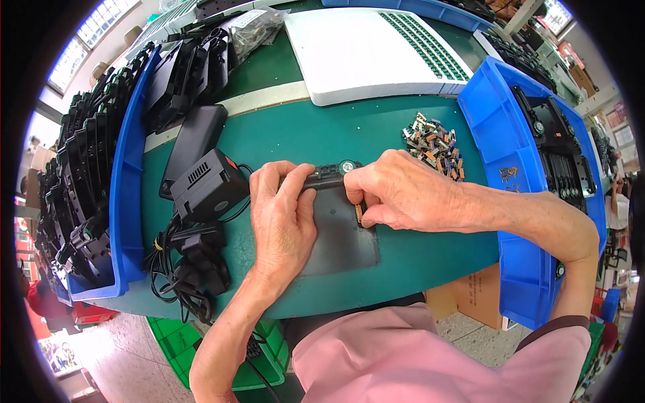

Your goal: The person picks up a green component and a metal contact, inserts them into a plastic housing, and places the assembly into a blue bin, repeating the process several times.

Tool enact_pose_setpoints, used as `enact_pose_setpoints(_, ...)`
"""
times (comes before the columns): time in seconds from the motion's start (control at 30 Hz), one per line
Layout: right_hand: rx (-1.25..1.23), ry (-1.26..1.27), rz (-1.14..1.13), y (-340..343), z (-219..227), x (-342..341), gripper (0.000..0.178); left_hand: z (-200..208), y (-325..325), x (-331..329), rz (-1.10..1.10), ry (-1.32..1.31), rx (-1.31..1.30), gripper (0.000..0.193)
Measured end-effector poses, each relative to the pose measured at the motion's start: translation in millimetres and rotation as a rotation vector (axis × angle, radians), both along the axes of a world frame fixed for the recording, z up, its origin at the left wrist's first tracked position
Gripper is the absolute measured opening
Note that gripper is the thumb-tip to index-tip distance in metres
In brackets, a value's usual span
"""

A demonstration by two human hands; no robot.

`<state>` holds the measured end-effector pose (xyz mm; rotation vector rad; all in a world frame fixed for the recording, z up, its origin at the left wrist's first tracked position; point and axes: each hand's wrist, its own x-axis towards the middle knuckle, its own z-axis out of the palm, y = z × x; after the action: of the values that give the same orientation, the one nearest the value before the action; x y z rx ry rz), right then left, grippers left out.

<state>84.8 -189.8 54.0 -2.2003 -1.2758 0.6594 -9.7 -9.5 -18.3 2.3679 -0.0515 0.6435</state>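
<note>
A flat black plastic housing (336, 238) lies on the green mat in front of me, with a thicker top edge that carries a round silver-rimmed part (347, 166). My left hand (282, 218) grips its upper left edge between thumb and curled fingers. On its right side, my right hand (406, 195) has thumb and forefinger pinched at a small orange-brown connector piece (359, 214), which lies against the panel. The fingertips partly cover that piece. Beyond my right hand sits a loose pile of similar small connector pieces (435, 144).
A blue bin (127, 181) packed with black housings stands at left, near a black adapter (208, 185) and tangled cables (168, 262). Another blue bin (480, 101) with black parts is at right. A white foam tray (356, 54) holding rows of small parts lies at the back.
</note>
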Motion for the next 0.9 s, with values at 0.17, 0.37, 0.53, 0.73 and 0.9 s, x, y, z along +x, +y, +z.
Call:
enact_pose_setpoints(0.17,-0.068,-0.027,-0.033,2,16,6,0.012,1,0,0,-0.004,-0.001,0.005,0.029)
enact_pose_setpoints(0.37,0.160,-0.270,-0.082,4,-4,17,0.024,1,0,0,-0.007,0.011,0.002,0.029)
enact_pose_setpoints(0.53,0.212,-0.396,0.011,8,-23,21,0.032,0,0,0,-0.010,-0.002,-0.005,0.029)
enact_pose_setpoints(0.73,0.168,-0.425,0.077,13,-27,22,0.026,0,-1,0,0.000,0.022,-0.022,0.029)
enact_pose_setpoints(0.9,0.248,-0.462,0.106,21,-17,26,0.027,5,3,-2,0.010,-0.039,-0.062,0.035)
